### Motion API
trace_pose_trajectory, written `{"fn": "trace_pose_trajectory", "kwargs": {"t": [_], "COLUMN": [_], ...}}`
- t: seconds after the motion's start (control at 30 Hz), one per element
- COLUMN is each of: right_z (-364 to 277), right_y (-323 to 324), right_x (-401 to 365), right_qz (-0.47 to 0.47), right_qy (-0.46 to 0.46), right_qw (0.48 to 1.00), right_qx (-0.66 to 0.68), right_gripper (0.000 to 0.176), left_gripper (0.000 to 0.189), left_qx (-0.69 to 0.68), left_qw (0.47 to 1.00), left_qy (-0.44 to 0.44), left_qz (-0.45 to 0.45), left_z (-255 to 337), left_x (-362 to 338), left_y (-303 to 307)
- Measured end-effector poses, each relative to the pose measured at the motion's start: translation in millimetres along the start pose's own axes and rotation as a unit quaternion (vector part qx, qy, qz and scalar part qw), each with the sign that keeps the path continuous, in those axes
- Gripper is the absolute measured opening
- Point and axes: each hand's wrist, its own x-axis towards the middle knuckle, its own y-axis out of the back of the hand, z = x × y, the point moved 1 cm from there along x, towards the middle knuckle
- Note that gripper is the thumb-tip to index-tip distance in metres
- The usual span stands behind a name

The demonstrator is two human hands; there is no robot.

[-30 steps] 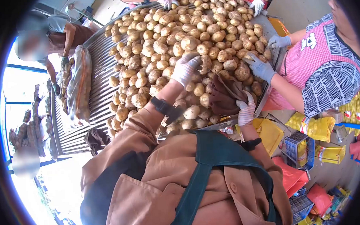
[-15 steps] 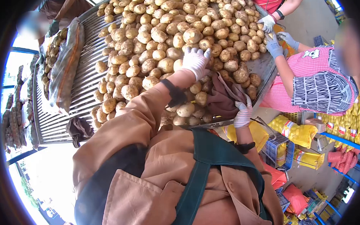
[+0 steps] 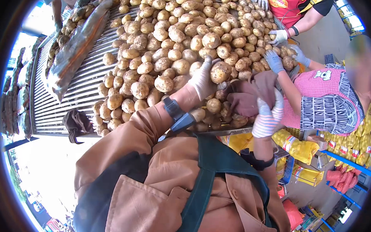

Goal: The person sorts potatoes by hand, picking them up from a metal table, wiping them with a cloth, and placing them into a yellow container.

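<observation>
My left hand (image 3: pixel 204 79), in a white glove, is closed around a large soil-marked potato (image 3: pixel 220 72) above the heap. A dark band with a blue piece (image 3: pixel 182 122) sits at that wrist. My right hand (image 3: pixel 269 115), in a striped white glove, grips a brownish-purple cloth (image 3: pixel 250 98) at the table's near right edge. The cloth is bunched up and hangs over some potatoes. Loose potatoes (image 3: pixel 164 83) of mixed sizes surround the left hand.
The slatted metal table (image 3: pixel 76 91) bears the heap. A long mesh sack (image 3: pixel 79 52) lies at the left, and a dark cloth (image 3: pixel 77 123) at the near edge. Co-workers' gloved hands (image 3: pixel 274 61) are at the right edge. Yellow bags (image 3: pixel 295 147) stand at lower right.
My left hand has gone from resting palm-down on the heap to holding a potato. My right hand and the cloth have lifted and shifted right.
</observation>
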Motion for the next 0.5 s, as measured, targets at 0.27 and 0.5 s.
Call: {"fn": "trace_pose_trajectory", "kwargs": {"t": [0.27, 0.5], "right_z": [14.1, 105.8], "right_y": [-81.3, -59.8], "right_x": [7.0, 65.3], "right_qz": [-0.277, -0.205], "right_qy": [0.422, 0.018], "right_qw": [0.778, 0.967], "right_qx": [-0.373, -0.151], "right_gripper": [0.044, 0.052], "left_gripper": [0.026, 0.04], "left_qx": [0.364, 0.153], "left_qw": [0.883, 0.988], "left_qy": [-0.195, -0.03], "left_qz": [-0.224, -0.019], "left_z": [40.1, 42.7], "left_x": [-34.1, -42.1], "left_y": [-20.2, -6.2]}}
